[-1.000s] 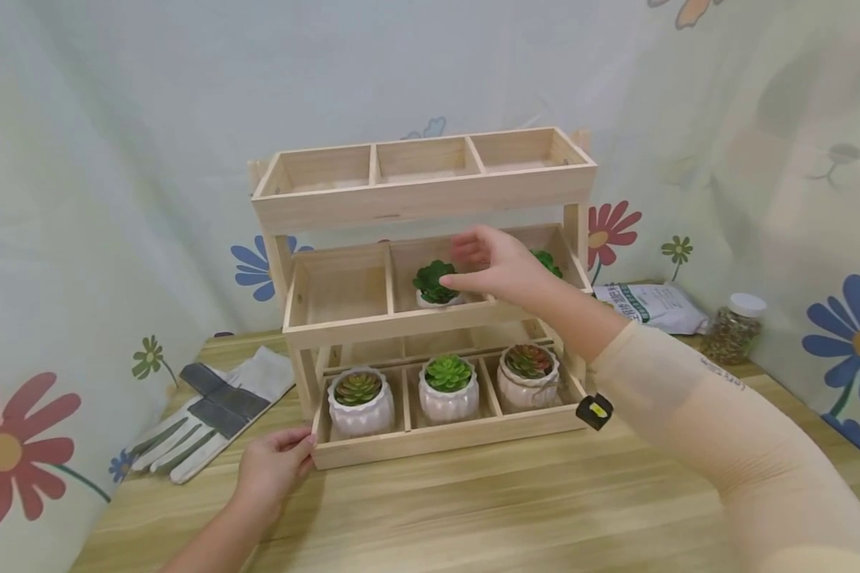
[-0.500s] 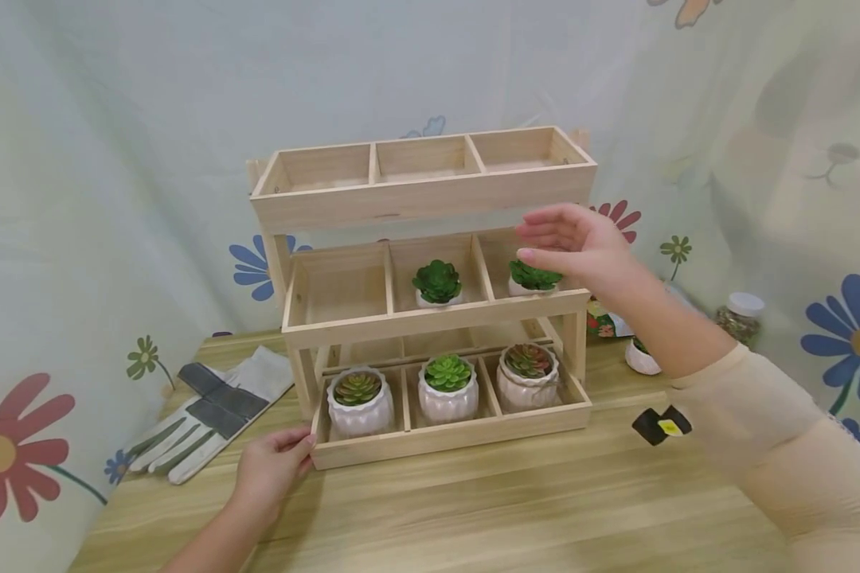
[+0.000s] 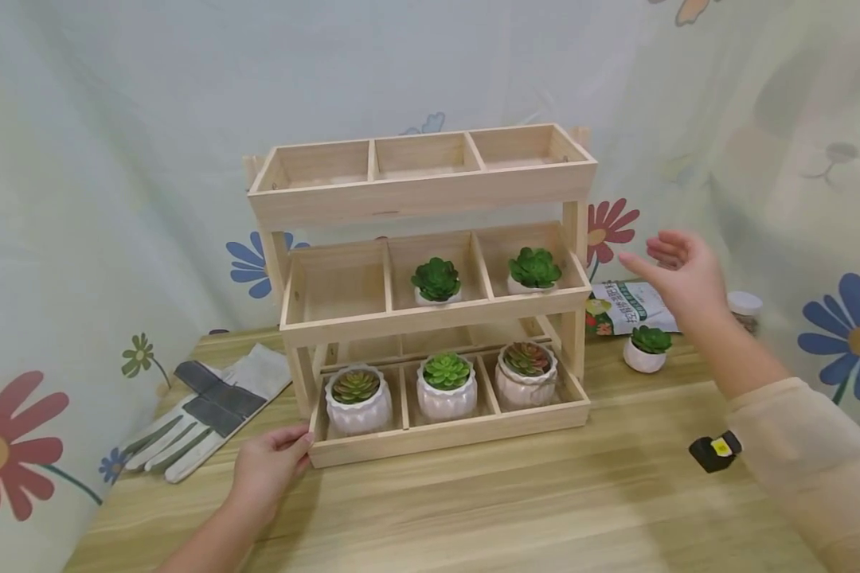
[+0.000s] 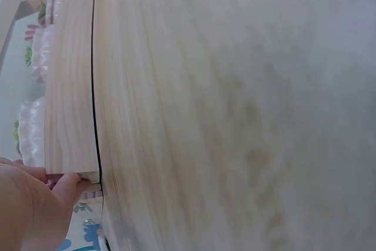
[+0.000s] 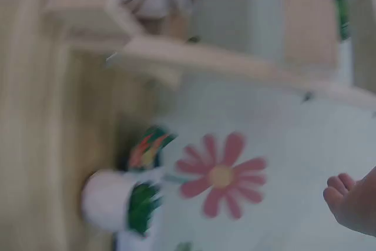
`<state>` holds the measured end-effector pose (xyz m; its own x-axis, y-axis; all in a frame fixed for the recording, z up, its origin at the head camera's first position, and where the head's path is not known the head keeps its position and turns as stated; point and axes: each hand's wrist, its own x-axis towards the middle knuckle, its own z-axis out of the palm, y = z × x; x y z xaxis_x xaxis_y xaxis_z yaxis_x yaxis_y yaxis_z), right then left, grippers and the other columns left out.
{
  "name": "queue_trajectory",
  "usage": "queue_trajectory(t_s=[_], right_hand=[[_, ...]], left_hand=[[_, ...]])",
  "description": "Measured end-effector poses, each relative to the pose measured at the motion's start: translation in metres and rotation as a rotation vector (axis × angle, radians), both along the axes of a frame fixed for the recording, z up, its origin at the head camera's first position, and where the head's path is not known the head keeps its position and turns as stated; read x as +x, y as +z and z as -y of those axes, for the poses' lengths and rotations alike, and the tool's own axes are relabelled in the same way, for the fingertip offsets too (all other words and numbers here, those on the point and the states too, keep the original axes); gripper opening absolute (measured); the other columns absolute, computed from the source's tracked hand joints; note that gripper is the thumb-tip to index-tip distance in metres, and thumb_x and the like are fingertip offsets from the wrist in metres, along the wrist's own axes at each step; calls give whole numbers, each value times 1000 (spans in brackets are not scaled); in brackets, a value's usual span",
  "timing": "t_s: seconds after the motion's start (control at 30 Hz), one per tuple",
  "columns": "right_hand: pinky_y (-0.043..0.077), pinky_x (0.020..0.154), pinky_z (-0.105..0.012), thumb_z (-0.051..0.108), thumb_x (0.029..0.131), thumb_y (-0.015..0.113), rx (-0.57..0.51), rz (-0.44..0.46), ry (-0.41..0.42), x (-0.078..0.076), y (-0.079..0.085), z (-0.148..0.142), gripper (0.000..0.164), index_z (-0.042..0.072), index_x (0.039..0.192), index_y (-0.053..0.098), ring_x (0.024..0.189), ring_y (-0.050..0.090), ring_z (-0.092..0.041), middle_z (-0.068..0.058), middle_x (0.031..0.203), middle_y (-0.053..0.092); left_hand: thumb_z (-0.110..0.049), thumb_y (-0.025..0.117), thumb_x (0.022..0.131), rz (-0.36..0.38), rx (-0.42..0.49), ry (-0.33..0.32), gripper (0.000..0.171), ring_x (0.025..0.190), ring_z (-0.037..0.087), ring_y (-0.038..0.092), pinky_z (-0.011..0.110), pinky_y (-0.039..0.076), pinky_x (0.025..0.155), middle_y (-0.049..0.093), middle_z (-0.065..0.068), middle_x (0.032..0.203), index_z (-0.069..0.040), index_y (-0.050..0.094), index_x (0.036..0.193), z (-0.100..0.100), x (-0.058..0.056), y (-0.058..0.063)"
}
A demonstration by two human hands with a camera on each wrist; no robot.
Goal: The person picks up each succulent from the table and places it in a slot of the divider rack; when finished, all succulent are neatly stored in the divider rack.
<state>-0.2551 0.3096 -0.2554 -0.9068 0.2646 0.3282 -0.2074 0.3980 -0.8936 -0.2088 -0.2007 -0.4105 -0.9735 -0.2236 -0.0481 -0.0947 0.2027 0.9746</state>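
Observation:
A three-tier wooden plant stand (image 3: pixel 430 200) with divided trays stands on the table. My left hand (image 3: pixel 271 465) holds the front left corner of its lowest tray (image 3: pixel 451 439); the left wrist view shows thumb and fingers (image 4: pixel 71 187) at the tray's end. My right hand (image 3: pixel 686 278) is raised in the air right of the stand, fingers loosely bent, holding nothing. Below it on the table sits a small white pot with a green succulent (image 3: pixel 646 348). Two dark green succulents (image 3: pixel 435 280) occupy the middle tier's centre and right compartments.
Three succulents in white ribbed pots (image 3: pixel 447 391) fill the lowest tray. Work gloves (image 3: pixel 218 406) lie left of the stand. A printed bag (image 3: pixel 629 306) and a white-lidded jar (image 3: pixel 745 304) are at the back right. A flowered curtain (image 3: pixel 150 199) hangs behind.
My right hand has moved rightward from the middle tier's centre compartment, past the right one, to beside the stand. The small pot on the table has come into view. The left hand stays put.

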Motion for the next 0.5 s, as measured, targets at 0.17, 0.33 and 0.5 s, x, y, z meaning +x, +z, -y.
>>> queue_trajectory(t_s=[0.17, 0.33, 0.5], right_hand=[[31, 105, -52, 64, 73, 65, 130, 154, -186, -16, -45, -29, 111, -3, 146, 16, 132, 29, -38, -23, 147, 28], [32, 101, -59, 65, 73, 65, 292, 265, -208, -28, -83, -50, 115, -10, 144, 13, 128, 28, -47, -33, 143, 26], [34, 97, -60, 66, 73, 65, 379, 350, -193, -31, -105, -58, 114, -16, 138, 21, 121, 33, -51, -38, 136, 30]], left_hand=[[2, 62, 87, 7, 3, -7, 28, 75, 8, 63, 23, 56, 66, 66, 23, 99, 16, 59, 111, 0, 1, 0], [2, 62, 87, 1, -6, -12, 28, 75, 9, 63, 24, 56, 67, 66, 23, 99, 16, 60, 111, 0, 2, 1], [2, 62, 87, -3, -7, -18, 27, 76, 9, 63, 25, 56, 69, 66, 24, 100, 16, 60, 110, 1, 1, 2]])
